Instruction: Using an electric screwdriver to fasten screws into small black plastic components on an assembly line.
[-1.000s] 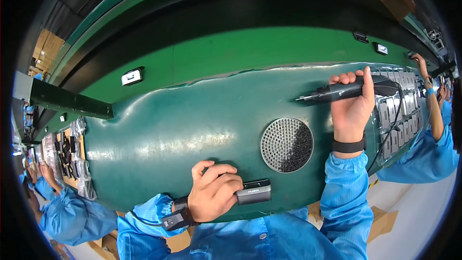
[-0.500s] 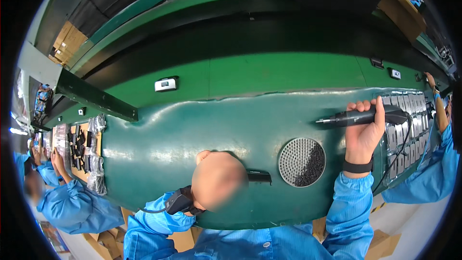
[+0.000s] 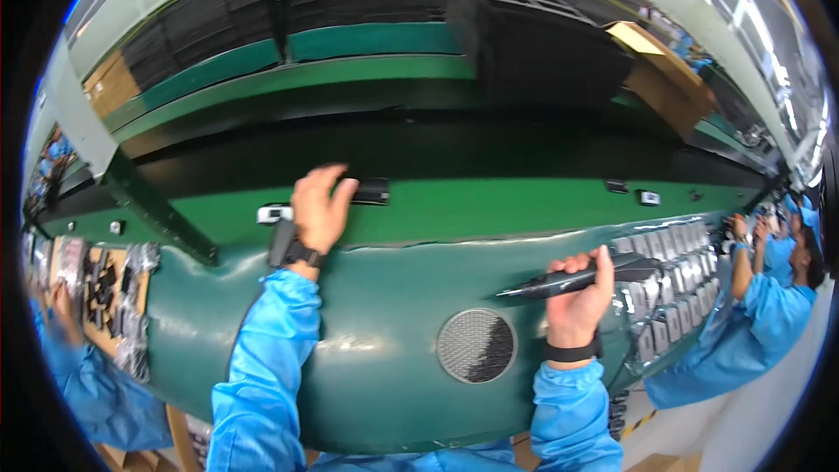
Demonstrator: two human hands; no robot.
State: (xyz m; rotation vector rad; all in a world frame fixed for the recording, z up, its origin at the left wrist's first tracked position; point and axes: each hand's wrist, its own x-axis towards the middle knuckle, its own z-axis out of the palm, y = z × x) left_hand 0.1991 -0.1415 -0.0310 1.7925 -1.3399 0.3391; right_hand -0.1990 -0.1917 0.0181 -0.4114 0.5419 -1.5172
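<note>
My left hand (image 3: 321,210) reaches out over the green strip beyond the table, its thumb and fingers apart. Beside the thumb lies a black oblong casing (image 3: 374,191); whether the fingertips touch it I cannot tell. Just left of the wrist sits a small white-and-black device (image 3: 273,213). Over the right part of the table, my right hand (image 3: 574,301) is closed around a black electric screwdriver (image 3: 568,283), its tip pointing left. Below that tip rests a round perforated dish (image 3: 463,358), with small black screws heaped along its right side.
A tray of grey parts (image 3: 673,288) lies to the right, near a co-worker in blue (image 3: 760,297). At left, a cardboard tray of black parts (image 3: 105,293) adjoins another blue-sleeved person. A dark green post (image 3: 162,205) rises at the left. Small devices (image 3: 648,197) dot the strip.
My left hand has moved from the near table to the far strip. The black casing that lay by it on the table now shows on the strip. My view has tilted up; the screwdriver stays held.
</note>
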